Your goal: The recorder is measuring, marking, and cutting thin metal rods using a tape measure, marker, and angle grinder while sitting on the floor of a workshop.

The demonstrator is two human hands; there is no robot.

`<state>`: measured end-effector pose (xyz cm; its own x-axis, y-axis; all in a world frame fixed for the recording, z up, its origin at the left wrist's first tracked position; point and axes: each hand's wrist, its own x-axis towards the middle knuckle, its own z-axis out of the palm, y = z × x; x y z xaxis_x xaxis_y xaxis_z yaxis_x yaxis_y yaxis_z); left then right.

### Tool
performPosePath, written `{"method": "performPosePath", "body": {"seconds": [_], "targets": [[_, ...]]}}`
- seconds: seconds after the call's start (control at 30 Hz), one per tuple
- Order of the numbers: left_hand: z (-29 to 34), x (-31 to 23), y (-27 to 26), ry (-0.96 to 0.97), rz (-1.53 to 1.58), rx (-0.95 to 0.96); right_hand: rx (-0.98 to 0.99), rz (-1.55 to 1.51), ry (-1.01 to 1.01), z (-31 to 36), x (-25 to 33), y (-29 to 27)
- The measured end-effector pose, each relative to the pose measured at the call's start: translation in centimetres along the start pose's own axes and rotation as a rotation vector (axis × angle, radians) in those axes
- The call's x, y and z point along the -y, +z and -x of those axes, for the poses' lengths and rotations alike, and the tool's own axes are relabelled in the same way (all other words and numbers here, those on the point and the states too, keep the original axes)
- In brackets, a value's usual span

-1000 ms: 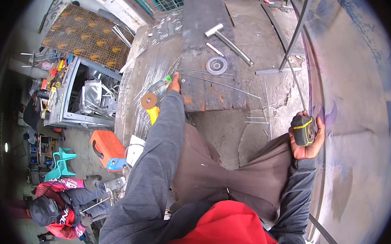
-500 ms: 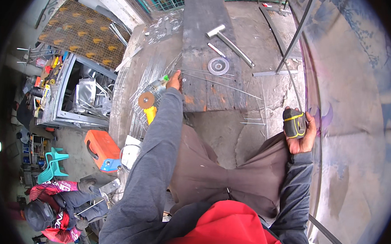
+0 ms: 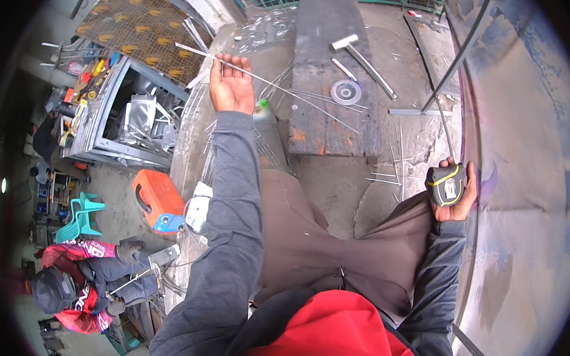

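Tape measure (image 3: pixel 442 184) is black and yellow, rod (image 3: pixel 271 82) silvery, plank (image 3: pixel 328 56) dark grey with orange patches, board (image 3: pixel 138 25) brown grid with gold motifs, case (image 3: pixel 156 198) orange and blue, chair (image 3: pixel 86 204) teal.

A long, dark wooden board (image 3: pixel 325 33) carries a few things. A silver metal hammer shaped like a T (image 3: pixel 372 70) lies on it at a slant. Just beside the hammer is a short, thin white stick (image 3: pixel 344 69). Near that lies a flat, round grey disc (image 3: pixel 346 92), right by some thin silver metal rods (image 3: pixel 329 99). The rough grey concrete floor (image 3: pixel 326 193) holds more. Straight, skinny metal sticks (image 3: pixel 384 181) are spread on it to the right of the board. Farther left, a bright orange box with a blue end (image 3: pixel 158 198) and a blue-green plastic chair (image 3: pixel 84 216) stand on the floor.
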<state>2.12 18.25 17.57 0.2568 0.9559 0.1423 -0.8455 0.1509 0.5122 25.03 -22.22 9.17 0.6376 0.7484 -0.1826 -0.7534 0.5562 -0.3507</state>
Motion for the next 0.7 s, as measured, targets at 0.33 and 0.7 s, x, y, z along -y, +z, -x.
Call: {"method": "performPosePath", "body": {"seconds": [0.33, 0.7], "targets": [[7.1, -1.3, 9.9, -0.022, -0.305, 0.488, 0.076, 0.069, 0.126, 1.2, -1.4, 0.2], [14.2, 1.2, 11.1, -0.086, -0.319, 0.554, 0.179, 0.694, -0.191, 2.7, -6.1, 10.3]]}}
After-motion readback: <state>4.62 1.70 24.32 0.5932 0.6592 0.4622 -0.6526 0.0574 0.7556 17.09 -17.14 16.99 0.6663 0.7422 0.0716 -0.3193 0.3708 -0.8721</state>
